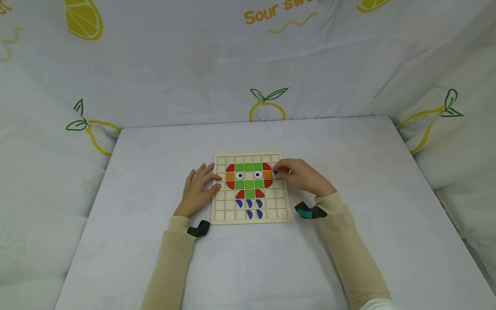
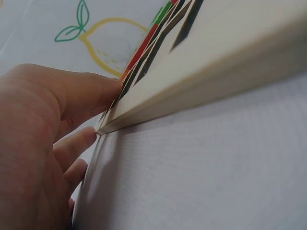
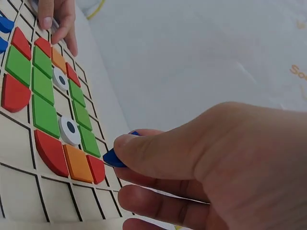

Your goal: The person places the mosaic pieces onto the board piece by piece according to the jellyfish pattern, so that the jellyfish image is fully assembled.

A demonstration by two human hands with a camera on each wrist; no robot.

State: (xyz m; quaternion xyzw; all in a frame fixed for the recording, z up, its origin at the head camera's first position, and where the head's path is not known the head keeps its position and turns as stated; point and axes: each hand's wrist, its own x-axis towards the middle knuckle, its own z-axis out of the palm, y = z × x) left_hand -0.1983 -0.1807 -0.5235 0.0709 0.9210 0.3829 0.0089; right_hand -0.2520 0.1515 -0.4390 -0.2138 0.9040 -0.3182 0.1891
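On the table lies a square wooden grid board (image 1: 222,206) carrying coloured puzzle pieces. Red rounded pieces (image 1: 230,184), green squares (image 1: 249,184), orange squares (image 1: 267,174) and two white eye discs (image 1: 258,175) form a figure in its upper middle. Beneath it sit several blue curved pieces (image 1: 249,203). My left hand (image 1: 197,193) rests at the board's left side, fingers spread, thumb and fingertips on the edge. Over the upper right cells, my right hand (image 1: 304,176) pinches a blue curved piece (image 3: 112,159) between thumb and index finger, close above the board.
A white cloth covers the table (image 1: 248,262). Behind and beside it hang white curtains (image 1: 174,77) with lemon prints. Each wrist wears a dark strapped device, one on the left (image 1: 199,229) and one on the right (image 1: 310,211).
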